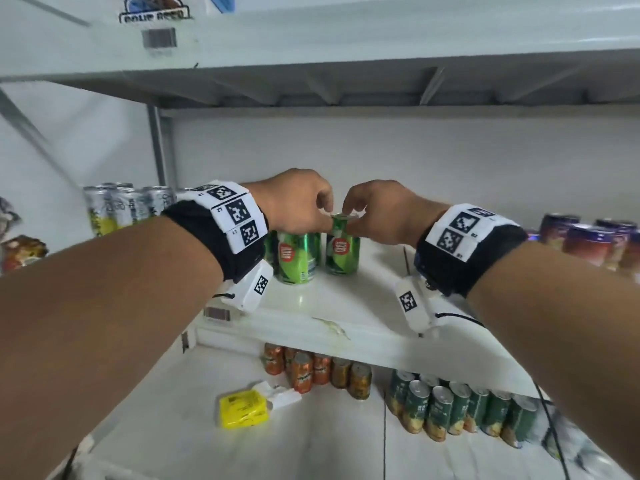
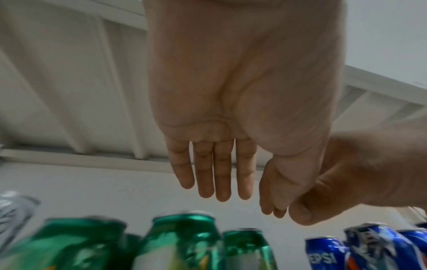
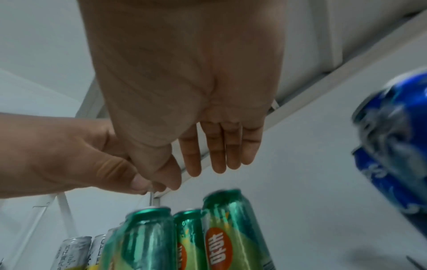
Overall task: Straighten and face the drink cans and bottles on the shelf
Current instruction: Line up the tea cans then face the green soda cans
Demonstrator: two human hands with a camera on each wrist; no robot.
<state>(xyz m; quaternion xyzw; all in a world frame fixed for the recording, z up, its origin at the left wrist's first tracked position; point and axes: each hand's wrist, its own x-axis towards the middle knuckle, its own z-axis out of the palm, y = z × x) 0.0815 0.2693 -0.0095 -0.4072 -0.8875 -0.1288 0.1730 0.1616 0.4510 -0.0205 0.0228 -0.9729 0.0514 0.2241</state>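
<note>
Two green cans with red-orange labels stand on the white shelf (image 1: 346,306). Both my hands meet over the right green can (image 1: 342,252), at its top rim. My left hand (image 1: 311,209) comes in from the left and my right hand (image 1: 367,209) from the right. In the wrist views the left hand's fingers (image 2: 221,182) and the right hand's fingers (image 3: 217,155) are straight, and the two thumb tips touch each other just above the cans. The other green can (image 1: 298,258) stands close on the left. More green cans (image 3: 148,237) stand behind.
Silver-white cans (image 1: 117,209) stand at the shelf's left, and blue Pepsi cans (image 2: 323,255) and dark purple cans (image 1: 585,240) to the right. The upper shelf (image 1: 346,39) hangs close overhead. On the lower shelf are orange cans (image 1: 318,370), dark green cans (image 1: 460,410) and a yellow packet (image 1: 242,408).
</note>
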